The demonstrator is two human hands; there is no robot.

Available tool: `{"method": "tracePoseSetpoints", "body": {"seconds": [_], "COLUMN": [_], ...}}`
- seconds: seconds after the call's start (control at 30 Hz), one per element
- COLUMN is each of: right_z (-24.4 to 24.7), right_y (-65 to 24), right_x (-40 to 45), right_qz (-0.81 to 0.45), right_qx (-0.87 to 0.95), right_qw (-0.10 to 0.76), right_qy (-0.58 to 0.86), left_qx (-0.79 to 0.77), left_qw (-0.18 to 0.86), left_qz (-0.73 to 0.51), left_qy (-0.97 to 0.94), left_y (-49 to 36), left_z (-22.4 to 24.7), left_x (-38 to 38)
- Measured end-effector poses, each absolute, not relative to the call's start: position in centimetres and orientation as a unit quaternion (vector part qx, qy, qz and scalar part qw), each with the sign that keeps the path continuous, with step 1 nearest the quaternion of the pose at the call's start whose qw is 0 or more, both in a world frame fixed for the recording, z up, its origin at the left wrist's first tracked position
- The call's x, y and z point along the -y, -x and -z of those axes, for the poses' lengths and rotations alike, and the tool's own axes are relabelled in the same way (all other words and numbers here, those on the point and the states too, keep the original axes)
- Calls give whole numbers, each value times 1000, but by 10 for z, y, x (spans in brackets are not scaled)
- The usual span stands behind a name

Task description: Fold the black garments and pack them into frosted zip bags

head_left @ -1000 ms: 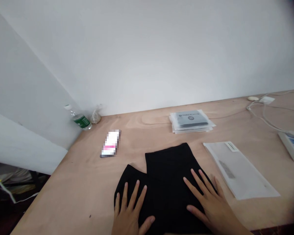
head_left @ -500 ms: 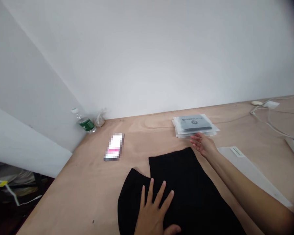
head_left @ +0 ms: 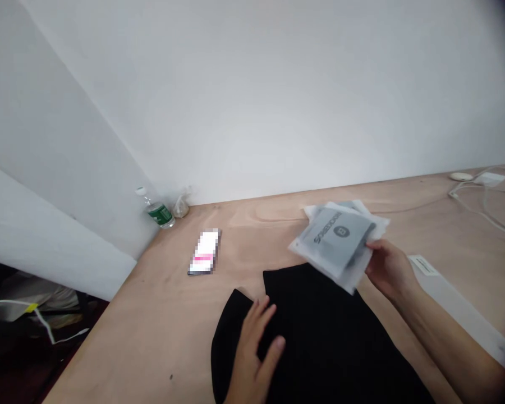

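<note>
Head view, left to right: a water bottle (head_left: 160, 213) and a small plastic bag (head_left: 180, 208) stand in the far corner of the bench (head_left: 122, 342), and a phone (head_left: 204, 252) with a blurred-out screen lies flat nearer the middle. The left hand (head_left: 252, 353) rests on the left part of a black cloth (head_left: 332, 342), fingers loosely spread, holding nothing. The cloth lies flat, its long axis running from its far edge toward the person, and its near end passes out of the picture. The right hand (head_left: 389, 269) is closed on the right edge of a grey plastic packet (head_left: 336, 241), held up over the cloth's far right corner, with the packet's long side tilted. The packet is up and to the right of the left hand, so the right hand is nearer. Further right, a white envelope (head_left: 454, 303) lies on the bench, with a white cable (head_left: 480, 210) beyond it.
</note>
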State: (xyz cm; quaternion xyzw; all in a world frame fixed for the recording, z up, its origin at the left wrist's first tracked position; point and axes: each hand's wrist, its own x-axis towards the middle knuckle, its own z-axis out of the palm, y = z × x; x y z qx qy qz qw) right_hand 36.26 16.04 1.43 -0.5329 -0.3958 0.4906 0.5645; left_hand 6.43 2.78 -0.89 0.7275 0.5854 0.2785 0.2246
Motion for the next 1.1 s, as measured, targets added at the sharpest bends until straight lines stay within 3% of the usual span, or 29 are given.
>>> {"method": "tracePoseSetpoints", "body": {"seconds": [0.13, 0.3, 0.4, 0.7, 1.1], "right_z": [-20, -16, -14, -26, -40], "right_y": [-353, -324, -309, -269, -303], "right_x": [-128, -111, -111, -121, -108], "right_qz": [-644, -702, -727, -661, -606], "right_qx": [413, 468, 492, 615, 701], "right_qw": [374, 214, 153, 208, 138], "right_qy": [524, 492, 454, 375, 350], "left_qx": [-636, -557, -547, -529, -594], "left_qw": [331, 526, 559, 553, 494], "left_qz": [-405, -314, -269, -282, -343], "left_qy": [-567, -561, -561, -578, -535], "left_y": [-59, -80, -94, -110, -75], "left_z": [-19, -46, -42, -29, -25], "left_x": [-59, -89, -89, -74, -78]}}
